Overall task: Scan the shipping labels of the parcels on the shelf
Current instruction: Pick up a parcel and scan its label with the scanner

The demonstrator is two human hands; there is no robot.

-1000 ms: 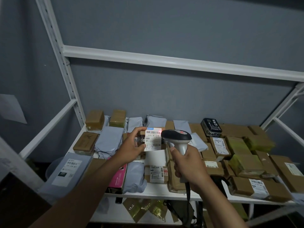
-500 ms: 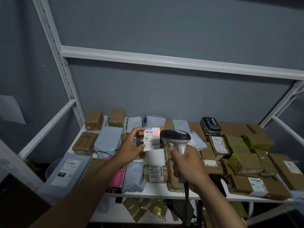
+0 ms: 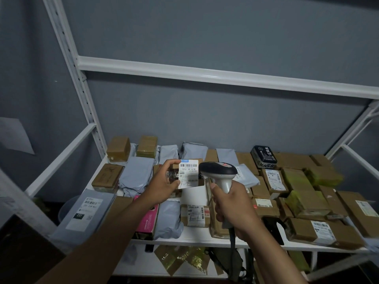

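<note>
My left hand [image 3: 164,184] holds a small brown parcel [image 3: 185,175] above the white shelf [image 3: 196,236], tilted so its white shipping label [image 3: 189,173] faces me. My right hand [image 3: 231,206] grips the handle of a grey and black barcode scanner [image 3: 218,171]. The scanner's head sits just right of the label, almost touching the parcel. No red light shows on the label. The scanner's cable [image 3: 232,253] hangs down below my right wrist.
Several brown boxes [image 3: 307,203], grey mailer bags [image 3: 137,175], a pink box [image 3: 147,220] and a black box [image 3: 264,156] crowd the shelf. A grey labelled mailer [image 3: 86,212] overhangs its left front corner. White uprights and a crossbar [image 3: 205,73] frame it. Yellowish packets [image 3: 184,259] lie on the lower shelf.
The red scan light that fell on the label's top edge earlier is gone. Both hands, the parcel and the scanner have stayed almost where they were.
</note>
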